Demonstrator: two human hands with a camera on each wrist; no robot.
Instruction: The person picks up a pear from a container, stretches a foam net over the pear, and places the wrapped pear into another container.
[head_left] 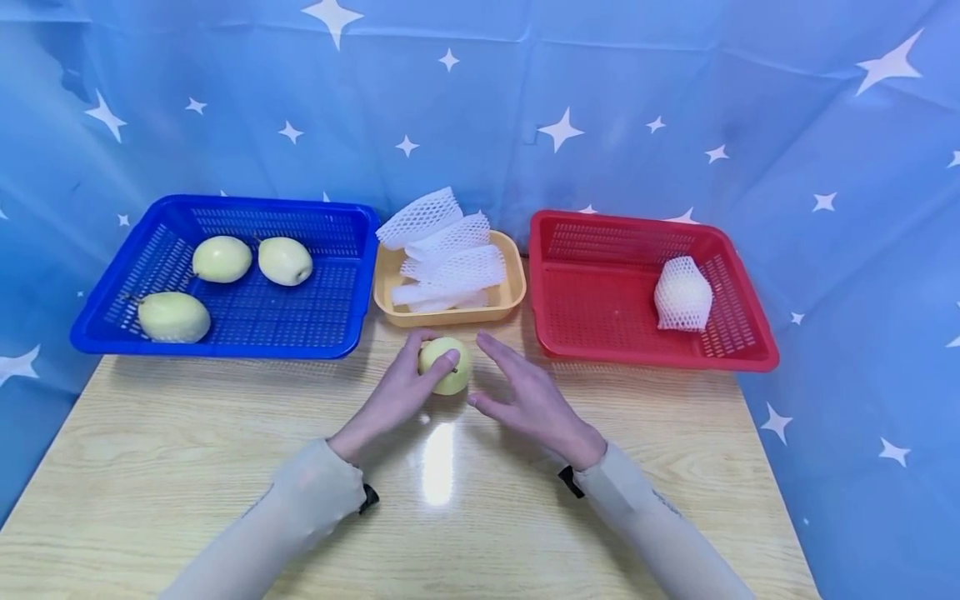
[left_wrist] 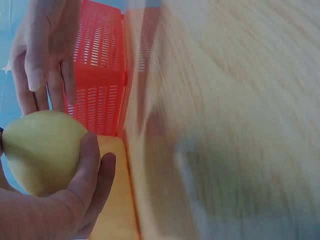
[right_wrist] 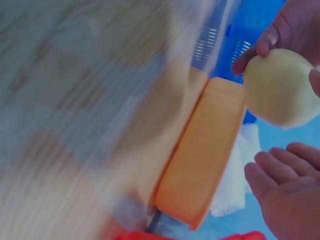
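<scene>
A pale yellow-green pear (head_left: 448, 367) is gripped by my left hand (head_left: 405, 385), thumb over its top near the stem and fingers round its far side. The left wrist view shows the pear (left_wrist: 46, 150) raised above the tabletop. My right hand (head_left: 531, 402) is just right of the pear, fingers extended and thumb apart, holding nothing. In the right wrist view the right palm (right_wrist: 295, 200) faces the pear (right_wrist: 280, 89) with a gap between. Behind both hands stands a tan tray (head_left: 517, 292) with several white foam net sleeves (head_left: 453, 250).
At left, a blue basket (head_left: 247, 350) contains 3 pears (head_left: 174, 317). On the right is a red basket (head_left: 652, 357) with one net-wrapped fruit (head_left: 683, 296). A blue star-patterned cloth (head_left: 480, 108) hangs behind the wooden table (head_left: 480, 533).
</scene>
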